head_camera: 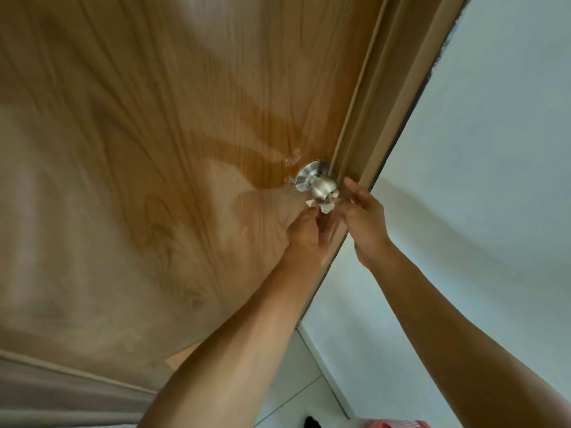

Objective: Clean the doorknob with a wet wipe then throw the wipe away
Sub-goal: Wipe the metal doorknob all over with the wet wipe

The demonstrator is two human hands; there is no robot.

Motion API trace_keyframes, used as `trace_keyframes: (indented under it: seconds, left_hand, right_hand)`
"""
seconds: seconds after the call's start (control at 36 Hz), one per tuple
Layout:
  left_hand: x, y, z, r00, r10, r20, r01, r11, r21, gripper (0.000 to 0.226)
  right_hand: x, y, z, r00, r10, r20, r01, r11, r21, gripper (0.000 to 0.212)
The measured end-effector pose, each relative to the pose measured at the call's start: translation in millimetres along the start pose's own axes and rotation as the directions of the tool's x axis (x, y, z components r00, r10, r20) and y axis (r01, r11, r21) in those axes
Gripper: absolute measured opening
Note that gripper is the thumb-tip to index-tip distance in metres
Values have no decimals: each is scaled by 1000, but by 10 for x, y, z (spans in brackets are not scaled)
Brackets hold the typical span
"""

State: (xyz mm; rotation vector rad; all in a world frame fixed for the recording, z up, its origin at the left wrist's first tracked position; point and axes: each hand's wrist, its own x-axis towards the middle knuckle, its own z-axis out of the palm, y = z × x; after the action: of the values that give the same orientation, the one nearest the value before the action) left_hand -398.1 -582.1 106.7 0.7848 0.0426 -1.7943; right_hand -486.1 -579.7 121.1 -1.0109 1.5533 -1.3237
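Note:
A round silver doorknob (321,186) with its metal rose plate (306,175) sits near the right edge of a brown wooden door (173,156). A crumpled white wet wipe (325,206) is pressed against the knob's underside. My left hand (309,234) reaches up from below and pinches the wipe's left end. My right hand (364,220) comes in from the right, thumb and forefinger closed on the wipe's right end, the other fingers spread beside the door frame.
The wooden door frame (392,97) runs diagonally right of the knob. A pale wall (494,180) fills the right side. White floor tiles (296,393), a dark object (312,422) and a reddish mesh item (395,424) lie at the bottom edge.

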Motion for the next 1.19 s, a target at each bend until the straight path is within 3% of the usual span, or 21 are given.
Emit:
trace_keyframes:
  seconds: [0.19,0.31,0.42,0.58,0.64,0.69,0.75,0.78,0.83,0.86,0.92,0.97,1.11,1.19]
  left_hand:
    - [-65,20,-30,996,77,-34,-79,993,-84,15]
    - [-112,24,-18,990,117,-80,-122,991,-51,12]
    - [-95,18,38,968,213,-133,-200,974,106,13]
    - [-8,144,103,990,18,-137,-20,1000,-14,8]
    - [9,132,100,989,27,-147,-23,999,31,13]
    - [3,78,89,976,127,-176,-100,983,152,16]
    - [23,9,52,912,374,-169,-300,888,349,14]
    - [28,-15,26,848,517,-113,-417,784,460,14]
    - [20,6,-16,682,722,116,-620,487,615,16]
    - [23,35,-28,599,759,255,-687,323,651,16]
    - [33,134,-21,497,723,480,-749,78,658,18]
    - [39,251,25,479,621,620,-764,-53,643,21]
    - [85,413,118,492,445,749,-762,-197,617,25]
    - [85,395,45,440,441,783,-767,-269,583,27]
  right_hand:
    - [-14,-102,36,980,-175,97,196,936,-292,43]
    - [-24,-152,-5,985,-106,135,141,947,-289,42]
    - [-39,-159,-21,986,-76,148,118,946,-302,45]
    - [-53,-168,-12,989,-65,136,105,944,-313,46]
    - [-62,-171,-17,989,-60,137,101,942,-320,45]
    - [-71,-176,-25,990,-57,127,95,943,-317,44]
    - [-78,-182,-20,991,-54,119,89,947,-309,44]
    - [-83,-184,-17,992,-52,117,86,949,-304,44]
    - [-87,-189,-5,993,-48,110,79,952,-295,43]
    - [-90,-188,0,993,-45,107,75,953,-293,43]
    - [-93,-191,7,994,-39,104,68,954,-293,42]
    - [-95,-197,14,995,-34,97,61,954,-294,41]
    - [-106,-206,9,994,-32,101,59,958,-281,40]
    - [-113,-199,2,994,-40,101,68,954,-292,42]
